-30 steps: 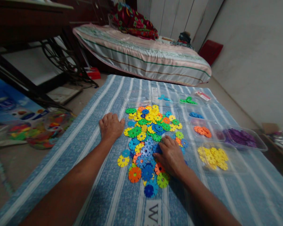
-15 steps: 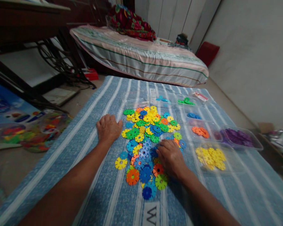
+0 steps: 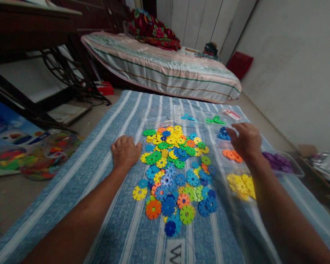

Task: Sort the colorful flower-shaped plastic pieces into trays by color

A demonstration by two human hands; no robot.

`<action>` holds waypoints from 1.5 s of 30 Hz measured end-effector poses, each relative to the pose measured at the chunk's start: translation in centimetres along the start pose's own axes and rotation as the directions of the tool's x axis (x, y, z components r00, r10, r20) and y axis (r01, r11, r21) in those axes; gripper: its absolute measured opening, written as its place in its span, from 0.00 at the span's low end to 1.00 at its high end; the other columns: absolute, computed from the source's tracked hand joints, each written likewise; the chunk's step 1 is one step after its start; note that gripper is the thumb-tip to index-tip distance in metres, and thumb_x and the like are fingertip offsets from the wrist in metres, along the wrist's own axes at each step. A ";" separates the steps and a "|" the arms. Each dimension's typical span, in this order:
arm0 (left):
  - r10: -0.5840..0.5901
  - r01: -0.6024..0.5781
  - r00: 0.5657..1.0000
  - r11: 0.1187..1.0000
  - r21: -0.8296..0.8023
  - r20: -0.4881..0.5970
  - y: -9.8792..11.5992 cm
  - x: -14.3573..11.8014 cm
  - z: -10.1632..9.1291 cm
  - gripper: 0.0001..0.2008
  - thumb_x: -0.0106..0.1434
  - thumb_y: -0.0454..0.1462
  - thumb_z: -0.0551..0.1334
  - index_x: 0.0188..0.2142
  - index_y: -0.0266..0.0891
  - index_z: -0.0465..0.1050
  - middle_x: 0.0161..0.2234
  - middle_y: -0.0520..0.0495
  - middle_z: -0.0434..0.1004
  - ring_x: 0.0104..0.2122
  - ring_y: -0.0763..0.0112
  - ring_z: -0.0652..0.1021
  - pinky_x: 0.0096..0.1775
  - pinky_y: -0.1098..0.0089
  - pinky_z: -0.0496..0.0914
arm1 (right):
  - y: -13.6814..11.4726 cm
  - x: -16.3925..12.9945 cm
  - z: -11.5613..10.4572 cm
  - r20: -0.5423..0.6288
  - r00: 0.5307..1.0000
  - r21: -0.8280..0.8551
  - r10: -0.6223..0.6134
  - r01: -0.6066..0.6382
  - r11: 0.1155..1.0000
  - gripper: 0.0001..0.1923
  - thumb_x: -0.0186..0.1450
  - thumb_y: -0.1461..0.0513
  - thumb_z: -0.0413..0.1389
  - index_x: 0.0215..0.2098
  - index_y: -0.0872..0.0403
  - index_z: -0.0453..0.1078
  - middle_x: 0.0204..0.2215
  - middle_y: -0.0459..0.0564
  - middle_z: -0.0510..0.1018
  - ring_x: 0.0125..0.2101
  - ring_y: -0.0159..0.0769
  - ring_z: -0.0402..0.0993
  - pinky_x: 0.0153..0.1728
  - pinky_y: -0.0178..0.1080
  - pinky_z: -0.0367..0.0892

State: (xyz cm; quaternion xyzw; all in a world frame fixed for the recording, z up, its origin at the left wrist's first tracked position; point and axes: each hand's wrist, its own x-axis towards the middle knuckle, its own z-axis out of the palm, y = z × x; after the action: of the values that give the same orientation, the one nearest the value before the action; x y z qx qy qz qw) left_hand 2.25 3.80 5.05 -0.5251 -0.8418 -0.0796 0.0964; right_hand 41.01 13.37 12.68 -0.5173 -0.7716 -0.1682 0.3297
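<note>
Head camera: well to the left of the loose pile of slotted discs (image 3: 170,139) stands a dark wooden table (image 3: 35,29) with an iron treadle wheel (image 3: 60,69) under it. On the floor left of the pile lie clear bags (image 3: 52,154) of bright pieces, before a blue printed panel (image 3: 5,121); farther off, on the pile's far left, sits a small red box (image 3: 106,88). Just left of the pile, the left hand (image 3: 125,152) rests palm down on the blue, white-striped cloth (image 3: 93,135), fingers loosely bent and part open, nothing visible in its grasp. Beyond the pile is a bed (image 3: 165,69) with a striped pale cover, bearing a dark red floral bundle (image 3: 154,29). The pile itself, mixed yellow, green, orange and blues, spreads over the middle of the cloth. Past its far right edge are light blue pieces (image 3: 188,117) and green pieces (image 3: 215,120); right of it lie dark blue discs (image 3: 222,133), orange discs (image 3: 232,156) and yellow discs (image 3: 238,185). Also right of the pile, the right hand (image 3: 244,141) is half curled, fingertips near the dark blue discs; whether it holds one cannot be told. Farther right of the pile come purple pieces (image 3: 277,162) in a clear tray (image 3: 301,172) and a bare pale wall (image 3: 297,66).
</note>
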 end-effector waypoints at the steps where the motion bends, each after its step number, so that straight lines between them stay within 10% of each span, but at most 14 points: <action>1: -0.001 0.001 1.000 1.000 -0.003 0.002 0.0 0.0 0.0 0.22 0.67 0.46 0.50 0.49 0.34 0.72 0.53 0.29 0.73 0.56 0.45 0.69 0.53 0.52 0.64 | 0.4 0.1 0.0 -0.015 0.999 -0.021 0.034 -0.034 0.999 0.12 0.68 0.57 0.55 0.35 0.54 0.77 0.31 0.56 0.78 0.35 0.47 0.73 0.38 0.46 0.66; 6: -0.002 0.003 1.000 1.000 -0.016 0.005 0.1 0.0 -0.1 0.22 0.66 0.46 0.50 0.49 0.34 0.72 0.53 0.30 0.73 0.56 0.46 0.69 0.53 0.52 0.64 | -3.8 -3.8 0.7 0.176 0.978 0.178 -0.112 0.081 0.981 0.12 0.69 0.61 0.52 0.32 0.52 0.76 0.31 0.53 0.79 0.33 0.41 0.73 0.37 0.41 0.66; 11: -0.012 0.012 1.000 1.000 -0.016 0.000 0.0 0.0 0.2 0.22 0.66 0.46 0.50 0.50 0.34 0.71 0.54 0.30 0.72 0.56 0.46 0.69 0.53 0.51 0.63 | -10.6 -8.2 1.9 0.410 0.854 0.348 -0.319 0.177 0.921 0.09 0.69 0.62 0.55 0.32 0.52 0.75 0.36 0.53 0.79 0.39 0.40 0.74 0.41 0.40 0.68; 18: -0.003 0.003 1.000 1.000 -0.020 0.002 -0.1 0.0 0.3 0.22 0.66 0.46 0.50 0.50 0.34 0.71 0.54 0.30 0.72 0.57 0.45 0.69 0.54 0.52 0.63 | -14.3 -9.5 3.0 0.465 0.845 0.226 -0.262 0.173 0.959 0.06 0.67 0.59 0.61 0.40 0.52 0.76 0.45 0.58 0.76 0.53 0.52 0.66 0.50 0.50 0.67; 39: 0.002 -0.002 1.000 1.000 -0.012 0.010 -0.2 0.0 0.2 0.23 0.67 0.45 0.50 0.50 0.32 0.71 0.56 0.29 0.71 0.56 0.44 0.69 0.53 0.51 0.63 | -12.4 -9.5 2.7 0.197 0.870 0.374 -0.451 0.358 0.855 0.14 0.70 0.69 0.51 0.28 0.53 0.72 0.32 0.52 0.77 0.35 0.39 0.69 0.39 0.40 0.63; 45: -0.001 0.001 1.000 1.000 0.005 0.008 -0.2 0.0 0.2 0.22 0.67 0.46 0.50 0.49 0.32 0.71 0.55 0.29 0.72 0.56 0.45 0.69 0.53 0.52 0.63 | -7.9 -3.1 1.8 0.320 0.830 0.244 -0.457 0.393 0.886 0.16 0.69 0.69 0.49 0.25 0.54 0.72 0.26 0.50 0.73 0.29 0.35 0.65 0.33 0.38 0.57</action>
State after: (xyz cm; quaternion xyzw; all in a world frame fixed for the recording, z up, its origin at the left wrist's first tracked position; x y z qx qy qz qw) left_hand 2.11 3.76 4.80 -0.5249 -0.8425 -0.0753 0.0944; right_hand 34.02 9.13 9.88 -0.3246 -0.9266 -0.0718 0.1756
